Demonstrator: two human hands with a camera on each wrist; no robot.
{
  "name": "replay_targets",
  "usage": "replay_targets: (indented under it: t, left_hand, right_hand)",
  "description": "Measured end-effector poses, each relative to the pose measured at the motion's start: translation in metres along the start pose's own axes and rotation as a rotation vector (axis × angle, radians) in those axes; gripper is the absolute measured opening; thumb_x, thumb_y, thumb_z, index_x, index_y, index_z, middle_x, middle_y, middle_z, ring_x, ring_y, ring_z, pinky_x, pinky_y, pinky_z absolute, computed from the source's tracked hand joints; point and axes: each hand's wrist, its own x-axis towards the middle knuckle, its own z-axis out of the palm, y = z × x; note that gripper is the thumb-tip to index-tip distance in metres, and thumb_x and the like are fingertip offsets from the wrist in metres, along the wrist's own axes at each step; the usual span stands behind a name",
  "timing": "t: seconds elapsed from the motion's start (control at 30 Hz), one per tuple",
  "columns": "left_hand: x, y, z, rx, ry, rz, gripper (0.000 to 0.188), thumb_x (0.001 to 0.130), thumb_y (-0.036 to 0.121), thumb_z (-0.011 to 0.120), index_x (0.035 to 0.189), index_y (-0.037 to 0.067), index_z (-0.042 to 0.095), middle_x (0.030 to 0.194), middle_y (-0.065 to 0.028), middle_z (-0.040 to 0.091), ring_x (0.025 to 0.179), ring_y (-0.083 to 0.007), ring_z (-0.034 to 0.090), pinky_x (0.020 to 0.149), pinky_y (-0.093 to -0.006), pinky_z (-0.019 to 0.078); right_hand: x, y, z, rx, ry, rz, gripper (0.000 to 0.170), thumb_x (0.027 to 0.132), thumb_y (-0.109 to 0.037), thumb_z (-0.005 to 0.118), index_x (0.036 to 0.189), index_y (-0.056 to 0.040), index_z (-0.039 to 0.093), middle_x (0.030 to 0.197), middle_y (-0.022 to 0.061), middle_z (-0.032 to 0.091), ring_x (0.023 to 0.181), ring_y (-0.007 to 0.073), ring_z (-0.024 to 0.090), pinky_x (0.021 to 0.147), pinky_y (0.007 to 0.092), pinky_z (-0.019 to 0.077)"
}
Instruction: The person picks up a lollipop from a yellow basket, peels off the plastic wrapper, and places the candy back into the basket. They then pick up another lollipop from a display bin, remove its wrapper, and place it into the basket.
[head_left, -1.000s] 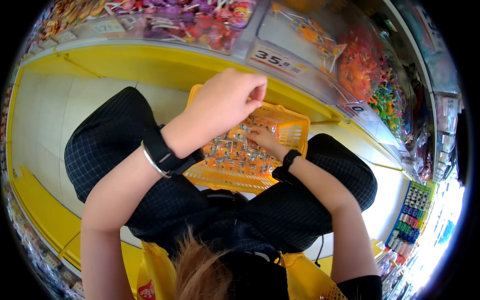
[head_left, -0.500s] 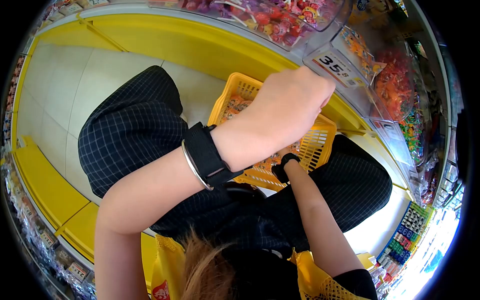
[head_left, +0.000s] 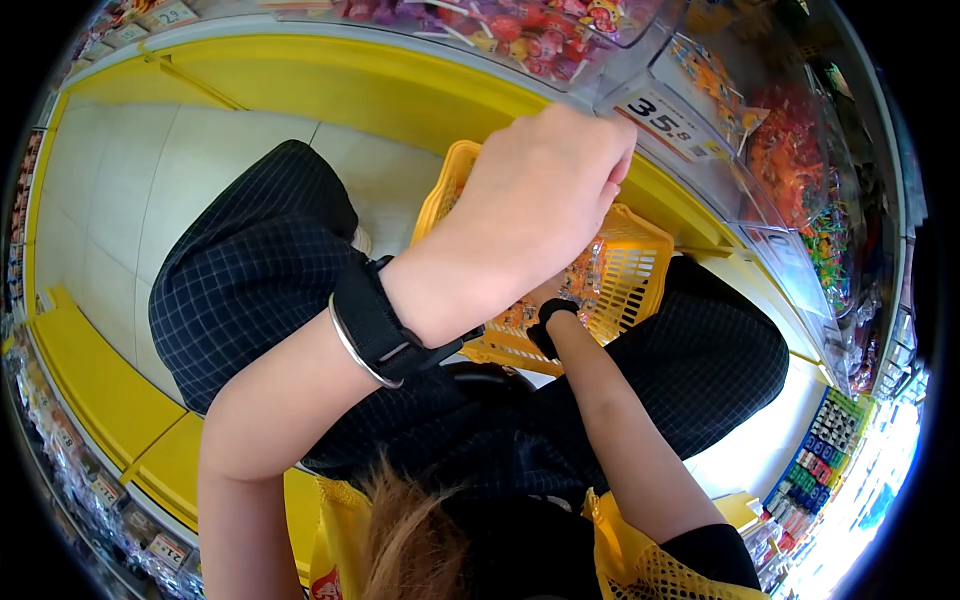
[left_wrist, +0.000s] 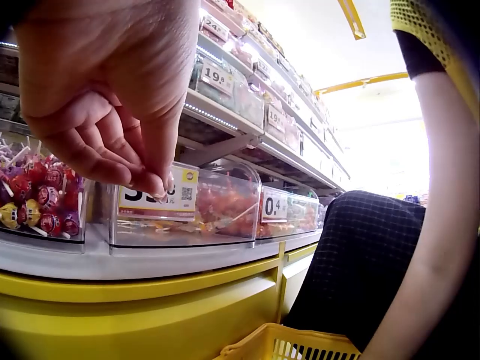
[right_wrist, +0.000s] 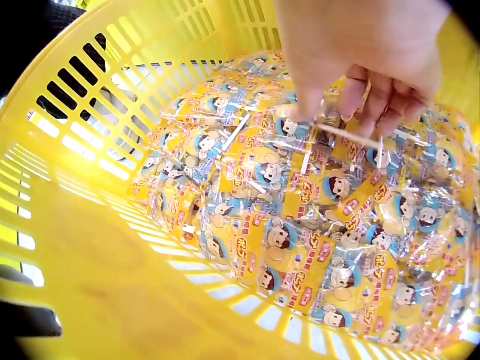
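In the right wrist view, my right hand [right_wrist: 364,56] reaches down into the yellow basket [right_wrist: 90,240]. Its thumb and fingers pinch the white stick of a lollipop [right_wrist: 346,136]. Around it lie many flat lollipops [right_wrist: 277,232] in clear and yellow wrappers with a cartoon face. The head view shows my left hand [head_left: 535,190] raised over the basket, hiding most of the right hand. Seen from the left wrist, the left fingers are curled with fingertips and thumb together, in front of a price tag [left_wrist: 184,196] on a clear bin; nothing shows between them.
Clear bins of round lollipops [left_wrist: 45,191] and other sweets line the shelf above a yellow base [left_wrist: 150,315]. My knees [head_left: 260,260] in checked trousers flank the basket. Another yellow shelf base [head_left: 85,390] runs behind on the left, with pale floor tiles [head_left: 200,170] between.
The head view has shifted. My left hand has moved up and right, covering more of the basket. My right hand, plainly visible among the lollipops earlier, is now mostly hidden beneath it.
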Motion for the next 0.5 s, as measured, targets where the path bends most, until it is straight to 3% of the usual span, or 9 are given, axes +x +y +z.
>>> replay_targets:
  t: [0.1,0.33,0.4,0.43,0.5]
  left_hand:
    - [0.002,0.001,0.002,-0.018,-0.018,-0.003,0.01,0.073,0.001,0.063,0.078,0.002,0.055,0.067,-0.0121,0.06,0.062,-0.0257,0.063,0.057,-0.0321,0.0476]
    - [0.009,0.01,0.003,-0.032,-0.076,0.007,0.011,0.076,0.001,0.064,0.08,0.001,0.054,0.067,-0.0111,0.059,0.061,-0.0223,0.064,0.056,-0.0289,0.0484]
    - [0.012,0.012,0.001,-0.028,-0.09,0.011,0.011,0.076,0.001,0.064,0.081,0.0,0.054,0.067,-0.0107,0.06,0.06,-0.0213,0.064,0.055,-0.0283,0.0486]
    - [0.016,0.018,0.004,-0.03,-0.105,0.028,0.012,0.076,0.002,0.064,0.081,0.0,0.054,0.068,-0.0104,0.06,0.06,-0.0205,0.064,0.055,-0.0278,0.0486]
    - [0.02,0.016,0.005,-0.011,-0.092,0.043,0.012,0.076,0.002,0.064,0.082,0.0,0.054,0.07,-0.0086,0.061,0.06,-0.0171,0.062,0.055,-0.0261,0.0485]
  right_hand:
    - [-0.002,0.0,0.005,-0.047,0.057,-0.016,0.04,0.073,-0.046,0.07,0.081,-0.007,0.068,0.088,0.0133,0.066,0.091,0.0282,0.062,0.078,0.0426,0.0469]
    - [0.009,-0.006,-0.023,-0.003,-0.037,-0.019,0.038,0.077,-0.043,0.067,0.09,-0.0074,0.067,0.09,0.0124,0.065,0.085,0.0271,0.062,0.075,0.0445,0.0471]
    - [0.027,-0.006,-0.042,0.293,0.007,-0.435,0.028,0.081,-0.032,0.063,0.095,-0.0076,0.066,0.086,0.0131,0.064,0.082,0.0255,0.062,0.072,0.0416,0.0471]
    - [0.029,-0.003,-0.059,0.304,0.026,-0.404,0.028,0.081,-0.032,0.063,0.095,-0.0076,0.066,0.086,0.0131,0.064,0.082,0.0255,0.062,0.072,0.0416,0.0471]
    - [0.027,-0.025,-0.107,0.689,-0.051,-0.802,0.022,0.084,-0.023,0.058,0.097,-0.0068,0.064,0.083,0.0145,0.064,0.076,0.0251,0.062,0.068,0.0384,0.0473]
